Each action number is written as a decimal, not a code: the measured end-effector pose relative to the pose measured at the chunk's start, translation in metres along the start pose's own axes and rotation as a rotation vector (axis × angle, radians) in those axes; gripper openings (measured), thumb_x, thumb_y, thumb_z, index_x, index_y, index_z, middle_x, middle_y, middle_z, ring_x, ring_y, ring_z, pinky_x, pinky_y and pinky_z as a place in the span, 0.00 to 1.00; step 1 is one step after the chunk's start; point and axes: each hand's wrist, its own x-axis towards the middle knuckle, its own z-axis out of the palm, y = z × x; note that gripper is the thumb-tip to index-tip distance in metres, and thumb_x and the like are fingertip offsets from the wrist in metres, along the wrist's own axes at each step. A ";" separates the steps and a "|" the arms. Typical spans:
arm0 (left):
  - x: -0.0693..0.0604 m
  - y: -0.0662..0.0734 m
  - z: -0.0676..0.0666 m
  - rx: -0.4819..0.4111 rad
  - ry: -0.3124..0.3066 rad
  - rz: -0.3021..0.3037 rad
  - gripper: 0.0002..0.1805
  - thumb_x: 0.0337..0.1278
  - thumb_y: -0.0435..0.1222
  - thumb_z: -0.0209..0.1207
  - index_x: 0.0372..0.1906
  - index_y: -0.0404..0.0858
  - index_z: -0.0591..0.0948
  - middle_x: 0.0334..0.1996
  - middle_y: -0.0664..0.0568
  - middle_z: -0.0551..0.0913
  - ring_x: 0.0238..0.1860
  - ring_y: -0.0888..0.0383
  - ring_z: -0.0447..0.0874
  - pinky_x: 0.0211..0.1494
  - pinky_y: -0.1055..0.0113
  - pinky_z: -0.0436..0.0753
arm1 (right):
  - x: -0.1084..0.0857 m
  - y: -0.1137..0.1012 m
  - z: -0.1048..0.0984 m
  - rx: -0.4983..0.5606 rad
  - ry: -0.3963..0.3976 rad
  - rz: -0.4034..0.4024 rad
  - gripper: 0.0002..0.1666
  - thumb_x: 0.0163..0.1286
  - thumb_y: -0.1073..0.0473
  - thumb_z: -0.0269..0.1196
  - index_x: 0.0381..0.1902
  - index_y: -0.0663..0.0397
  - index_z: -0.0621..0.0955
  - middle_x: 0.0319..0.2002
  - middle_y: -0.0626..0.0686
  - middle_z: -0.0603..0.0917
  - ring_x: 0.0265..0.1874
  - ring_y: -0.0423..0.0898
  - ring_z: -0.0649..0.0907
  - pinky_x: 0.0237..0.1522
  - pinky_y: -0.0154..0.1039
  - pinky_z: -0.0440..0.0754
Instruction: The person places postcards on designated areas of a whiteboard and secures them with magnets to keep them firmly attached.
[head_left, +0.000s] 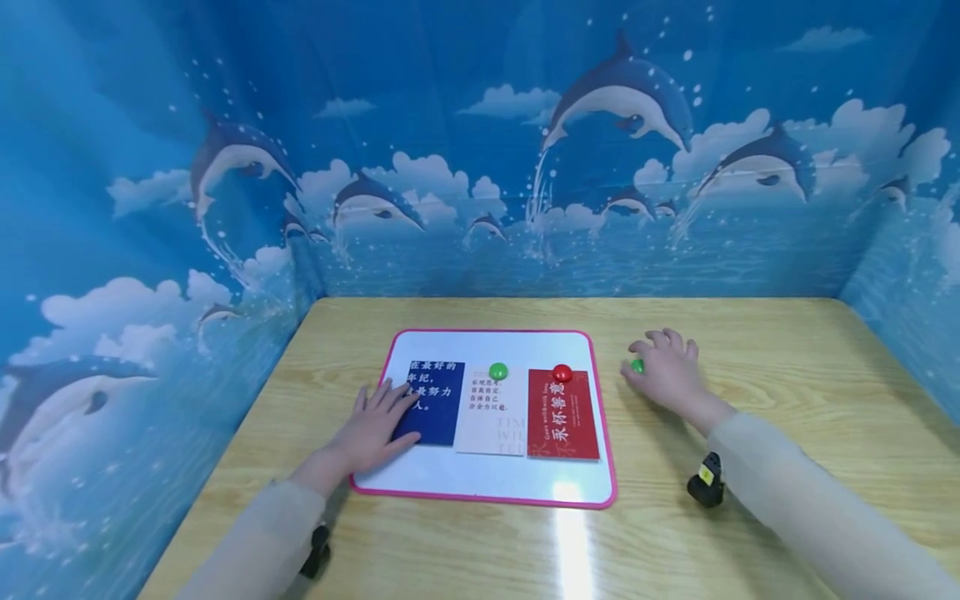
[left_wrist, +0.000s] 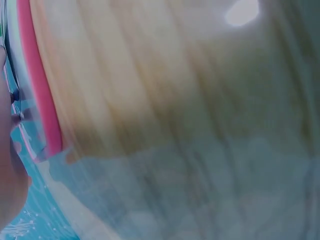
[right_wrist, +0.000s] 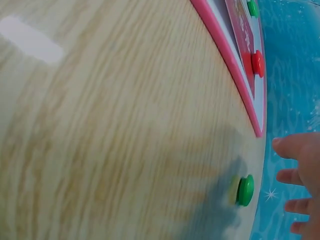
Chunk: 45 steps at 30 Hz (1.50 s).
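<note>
A pink-edged whiteboard (head_left: 487, 482) lies on the table with three cards side by side. My left hand (head_left: 375, 432) rests, fingers spread, on the left part of the dark blue card (head_left: 441, 423). A green round magnet (head_left: 498, 372) sits at the top of the white card (head_left: 480, 429), and a red round magnet (head_left: 562, 372) at the top of the red card (head_left: 579, 433). To the right of the board, my right hand (head_left: 667, 373) hovers by a loose green magnet (right_wrist: 246, 191) on the table. The right wrist view shows the fingers apart from it.
The wooden table (head_left: 795, 375) extends around the board, with a bright reflection near its front. A blue dolphin-print curtain (head_left: 450, 200) encloses the back and sides. Each wrist carries a small black camera (head_left: 707, 482).
</note>
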 end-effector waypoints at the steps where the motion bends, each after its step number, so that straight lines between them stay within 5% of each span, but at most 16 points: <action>1: 0.000 0.000 0.000 0.001 -0.003 -0.002 0.36 0.62 0.56 0.49 0.69 0.41 0.63 0.70 0.42 0.60 0.73 0.37 0.48 0.70 0.35 0.42 | 0.000 0.002 0.000 -0.004 -0.003 0.003 0.27 0.64 0.50 0.60 0.54 0.65 0.76 0.62 0.73 0.65 0.64 0.73 0.56 0.60 0.73 0.47; 45: 0.001 -0.001 0.002 0.002 -0.031 -0.037 0.37 0.60 0.58 0.50 0.69 0.42 0.64 0.70 0.43 0.61 0.72 0.39 0.50 0.69 0.33 0.43 | 0.003 0.025 0.015 -0.036 -0.022 0.076 0.25 0.63 0.51 0.61 0.48 0.67 0.78 0.61 0.76 0.62 0.63 0.76 0.53 0.58 0.78 0.42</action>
